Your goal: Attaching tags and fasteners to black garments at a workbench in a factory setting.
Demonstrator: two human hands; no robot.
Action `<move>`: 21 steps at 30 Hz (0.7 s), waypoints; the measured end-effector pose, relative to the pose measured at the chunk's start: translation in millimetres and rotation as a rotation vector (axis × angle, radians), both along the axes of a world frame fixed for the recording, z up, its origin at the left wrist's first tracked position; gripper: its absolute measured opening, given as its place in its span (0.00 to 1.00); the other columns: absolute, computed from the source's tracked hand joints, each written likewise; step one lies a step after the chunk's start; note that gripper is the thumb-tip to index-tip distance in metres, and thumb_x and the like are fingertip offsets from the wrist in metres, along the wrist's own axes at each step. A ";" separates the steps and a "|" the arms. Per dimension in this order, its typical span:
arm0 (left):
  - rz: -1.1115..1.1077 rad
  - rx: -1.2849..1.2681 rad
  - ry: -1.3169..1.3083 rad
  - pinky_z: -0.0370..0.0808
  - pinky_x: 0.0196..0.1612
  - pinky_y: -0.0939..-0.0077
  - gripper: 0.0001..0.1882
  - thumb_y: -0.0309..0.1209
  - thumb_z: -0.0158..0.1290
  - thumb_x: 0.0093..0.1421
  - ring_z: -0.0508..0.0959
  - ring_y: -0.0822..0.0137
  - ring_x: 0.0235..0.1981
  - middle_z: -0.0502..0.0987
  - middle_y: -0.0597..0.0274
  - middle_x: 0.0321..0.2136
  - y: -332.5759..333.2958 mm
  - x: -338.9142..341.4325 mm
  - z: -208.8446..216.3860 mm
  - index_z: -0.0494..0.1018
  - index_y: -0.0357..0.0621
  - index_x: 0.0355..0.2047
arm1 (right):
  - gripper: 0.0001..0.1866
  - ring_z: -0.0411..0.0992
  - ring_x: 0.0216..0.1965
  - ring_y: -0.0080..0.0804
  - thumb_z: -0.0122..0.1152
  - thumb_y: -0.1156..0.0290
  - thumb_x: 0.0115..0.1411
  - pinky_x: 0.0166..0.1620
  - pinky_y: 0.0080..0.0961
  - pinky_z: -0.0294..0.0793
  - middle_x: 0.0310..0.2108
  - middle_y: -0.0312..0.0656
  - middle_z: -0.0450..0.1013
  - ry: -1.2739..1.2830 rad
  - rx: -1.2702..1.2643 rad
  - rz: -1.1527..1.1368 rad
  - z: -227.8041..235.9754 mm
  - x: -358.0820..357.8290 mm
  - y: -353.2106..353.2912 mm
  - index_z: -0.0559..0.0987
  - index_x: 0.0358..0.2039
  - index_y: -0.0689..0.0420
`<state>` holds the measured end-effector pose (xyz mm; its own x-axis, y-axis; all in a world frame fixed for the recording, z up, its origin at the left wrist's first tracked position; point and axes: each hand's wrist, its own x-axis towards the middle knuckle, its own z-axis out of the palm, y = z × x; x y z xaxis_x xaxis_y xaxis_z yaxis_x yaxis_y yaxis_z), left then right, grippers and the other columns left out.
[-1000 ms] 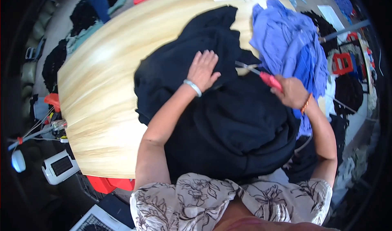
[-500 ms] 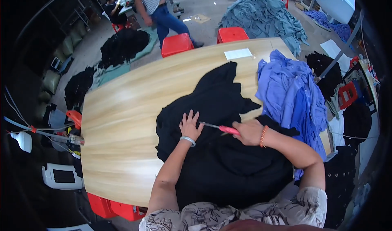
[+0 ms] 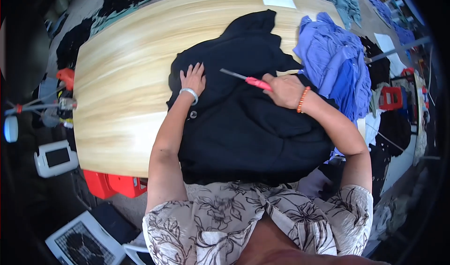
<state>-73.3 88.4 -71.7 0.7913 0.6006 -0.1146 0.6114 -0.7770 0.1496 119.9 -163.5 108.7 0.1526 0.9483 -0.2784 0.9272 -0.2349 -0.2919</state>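
Observation:
Black fabric (image 3: 234, 47), apparently a garment, lies spread over the table in front of me and reaches my body. Flat on its left part rests my left hand (image 3: 193, 80), empty, with fingers stretched out. My right hand (image 3: 285, 90) is closed round the red handle of a slim tool with a narrow metal blade (image 3: 251, 81). The blade points left over the fabric, its tip a short way from my left hand; whether it touches the cloth I cannot tell. A small round shiny spot (image 3: 193, 115) shows below my left wrist.
A heap of purple garments (image 3: 330, 63) lies at the table's right side. White paper (image 3: 278, 2) is at the far edge of the wooden table (image 3: 117, 101). Red stools (image 3: 126, 185) stand under the near left edge. A white fan (image 3: 82, 241) stands lower left.
My view has tilted down, so the person beyond the table is out of sight. My left hand has slid left over the fabric, and the blade has come away from it.

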 end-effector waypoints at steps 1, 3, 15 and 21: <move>-0.015 0.028 -0.023 0.53 0.64 0.44 0.29 0.36 0.47 0.61 0.57 0.55 0.66 0.59 0.63 0.65 -3.5 4.5 -9.5 0.58 0.49 0.64 | 0.15 0.76 0.32 0.52 0.58 0.63 0.58 0.36 0.46 0.73 0.24 0.53 0.75 -0.018 0.028 0.018 -2.1 -3.1 1.3 0.72 0.38 0.61; -0.034 0.099 -0.066 0.56 0.63 0.47 0.28 0.33 0.46 0.60 0.57 0.57 0.66 0.58 0.64 0.66 -4.5 7.5 -25.2 0.60 0.49 0.63 | 0.12 0.77 0.31 0.51 0.56 0.68 0.53 0.35 0.46 0.74 0.25 0.52 0.76 -0.017 0.002 0.022 -6.3 -6.1 3.6 0.75 0.36 0.61; 0.012 -0.025 -0.022 0.46 0.67 0.42 0.30 0.37 0.42 0.65 0.49 0.53 0.69 0.52 0.63 0.68 -5.4 1.1 -33.4 0.54 0.53 0.67 | 0.11 0.75 0.36 0.49 0.54 0.73 0.53 0.37 0.43 0.75 0.30 0.51 0.75 -0.140 0.430 -0.382 44.8 -15.1 -90.4 0.72 0.39 0.56; -0.188 0.166 -0.254 0.70 0.50 0.49 0.27 0.32 0.51 0.56 0.68 0.52 0.56 0.69 0.54 0.57 6.0 2.3 -36.5 0.66 0.43 0.57 | 0.13 0.72 0.41 0.48 0.60 0.68 0.59 0.44 0.38 0.72 0.39 0.46 0.75 -0.442 0.712 -1.097 61.4 -51.0 -252.3 0.75 0.44 0.55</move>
